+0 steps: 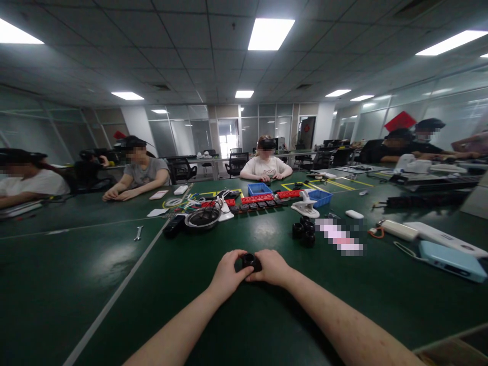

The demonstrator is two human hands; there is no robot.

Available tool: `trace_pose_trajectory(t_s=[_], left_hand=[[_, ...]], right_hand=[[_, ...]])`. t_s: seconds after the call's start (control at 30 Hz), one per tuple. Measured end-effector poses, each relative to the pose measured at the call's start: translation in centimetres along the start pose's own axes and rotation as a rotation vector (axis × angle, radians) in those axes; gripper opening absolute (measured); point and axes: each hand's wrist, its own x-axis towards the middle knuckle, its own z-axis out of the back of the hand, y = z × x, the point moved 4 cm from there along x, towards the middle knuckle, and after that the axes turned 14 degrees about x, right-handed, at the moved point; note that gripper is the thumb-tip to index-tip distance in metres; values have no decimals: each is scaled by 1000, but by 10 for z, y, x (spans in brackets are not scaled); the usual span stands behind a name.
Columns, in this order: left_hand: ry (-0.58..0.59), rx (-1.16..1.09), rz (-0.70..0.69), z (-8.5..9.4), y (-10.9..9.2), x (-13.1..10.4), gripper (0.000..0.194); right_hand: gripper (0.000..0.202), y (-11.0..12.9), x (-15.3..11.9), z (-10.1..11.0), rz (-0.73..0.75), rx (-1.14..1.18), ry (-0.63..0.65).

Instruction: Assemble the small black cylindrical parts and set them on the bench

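Observation:
Both my hands meet at the middle of the green table around a small black round part with an opening in its top (249, 261). My left hand (227, 272) grips it from the left, thumb in front and fingers behind. From the right, my right hand (272, 267) is closed on the same part, its thumb near the left thumb. The lower part of the piece is partly covered by my fingers. Farther off to the right stands a cluster of similar black cylindrical parts (304, 231), apart from my hands.
Beyond lie a round metal-rimmed item (202, 218), red blocks (257, 199), blue trays (260, 189) and a white clamp (305, 205). A wrench (138, 233) lies left. A light-blue box (453, 260) and a white cylindrical device (398, 230) sit right. Several people sit around the tables.

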Motion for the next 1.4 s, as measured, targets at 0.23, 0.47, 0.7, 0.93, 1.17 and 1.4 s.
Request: trace_pose_trajectory(t_s=[0.23, 0.47, 0.7, 0.93, 1.17, 1.4], left_hand=[[-18, 32, 13, 3, 4, 1, 36], [38, 48, -27, 4, -2, 0, 24], [-30, 165, 95, -1, 4, 1, 32], [58, 218, 40, 12, 17, 5, 57], [64, 322, 71, -6, 9, 2, 48], [105, 301, -25, -7, 6, 4, 29]], right_hand=[[67, 3, -3, 7, 123, 144, 74], [34, -8, 1, 3, 38, 329, 197], [61, 3, -1, 6, -38, -5, -4], [57, -8, -6, 29, -25, 374, -47], [52, 13, -3, 6, 14, 317, -275], [33, 13, 0, 9, 105, 331, -233]])
